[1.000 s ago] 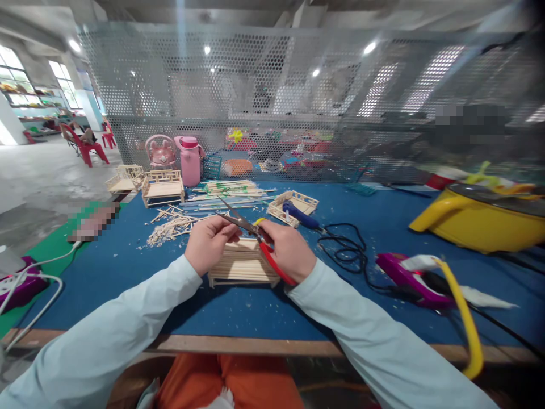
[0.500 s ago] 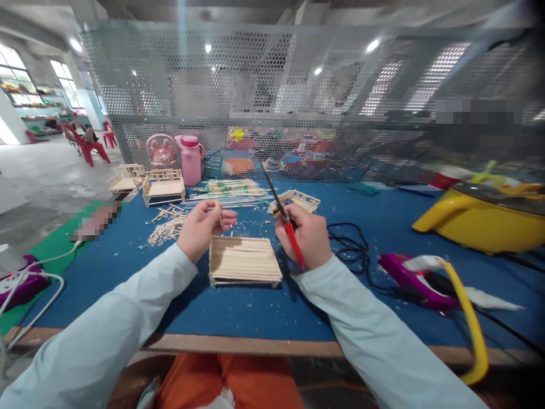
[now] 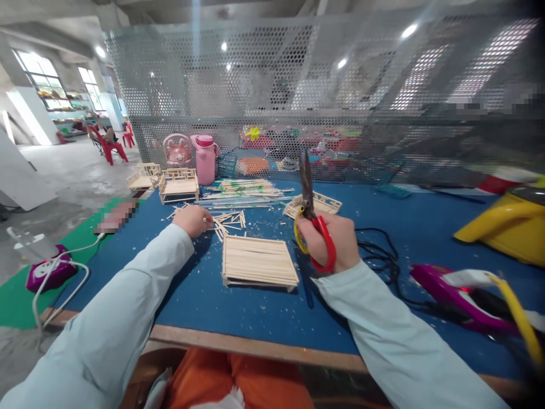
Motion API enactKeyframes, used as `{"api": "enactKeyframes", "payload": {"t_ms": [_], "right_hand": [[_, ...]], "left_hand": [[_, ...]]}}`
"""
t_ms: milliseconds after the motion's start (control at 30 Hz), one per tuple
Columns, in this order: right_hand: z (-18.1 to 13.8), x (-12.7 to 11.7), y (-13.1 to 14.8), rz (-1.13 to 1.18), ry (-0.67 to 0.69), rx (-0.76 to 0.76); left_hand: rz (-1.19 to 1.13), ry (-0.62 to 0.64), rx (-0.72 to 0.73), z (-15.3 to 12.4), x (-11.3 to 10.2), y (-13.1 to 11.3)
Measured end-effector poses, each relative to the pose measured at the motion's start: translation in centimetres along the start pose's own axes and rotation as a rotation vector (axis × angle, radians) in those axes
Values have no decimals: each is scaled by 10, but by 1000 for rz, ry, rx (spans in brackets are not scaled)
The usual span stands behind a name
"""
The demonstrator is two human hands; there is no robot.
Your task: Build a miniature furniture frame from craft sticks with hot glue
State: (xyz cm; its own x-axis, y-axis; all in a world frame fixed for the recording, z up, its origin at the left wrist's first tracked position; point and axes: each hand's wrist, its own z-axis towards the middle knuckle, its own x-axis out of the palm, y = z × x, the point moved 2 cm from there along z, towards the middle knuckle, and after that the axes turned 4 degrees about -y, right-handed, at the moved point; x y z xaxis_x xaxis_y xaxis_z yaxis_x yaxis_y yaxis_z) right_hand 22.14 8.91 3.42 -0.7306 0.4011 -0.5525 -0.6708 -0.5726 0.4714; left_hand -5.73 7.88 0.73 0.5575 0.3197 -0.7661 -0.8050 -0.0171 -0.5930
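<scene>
My left hand (image 3: 193, 220) pinches a stick from the loose sticks (image 3: 230, 220), far-left of the stick panel (image 3: 259, 261). My right hand (image 3: 330, 244) clenches the scissors (image 3: 306, 193) (blades shut, pointing up). I'd lift one stick cleanly.

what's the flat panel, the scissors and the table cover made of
Panel: pale thin sticks side by side, bare and matte, likely wood or bamboo.
Scissors: dull grey metal blades, glossy red and yellow handles, probably plastic.
Table cover: blue, matte, fuzzy-looking, perhaps felt.
</scene>
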Motion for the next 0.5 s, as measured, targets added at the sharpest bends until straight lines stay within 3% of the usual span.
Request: {"api": "enactKeyframes", "payload": {"t_ms": [133, 300, 433, 500], "right_hand": [[-2, 3, 4, -9, 26, -13], [-4, 3, 12, 29, -6, -28], [-6, 3, 19, 170, -63, -12], [-9, 5, 23, 239, -67, -4]], "left_hand": [[-123, 13, -45, 1, 9, 2], [-429, 47, -89, -4, -2, -14], [-714, 200, -115, -23, -6, -48], [-1134, 357, -238, -37, 0, -65]]}}
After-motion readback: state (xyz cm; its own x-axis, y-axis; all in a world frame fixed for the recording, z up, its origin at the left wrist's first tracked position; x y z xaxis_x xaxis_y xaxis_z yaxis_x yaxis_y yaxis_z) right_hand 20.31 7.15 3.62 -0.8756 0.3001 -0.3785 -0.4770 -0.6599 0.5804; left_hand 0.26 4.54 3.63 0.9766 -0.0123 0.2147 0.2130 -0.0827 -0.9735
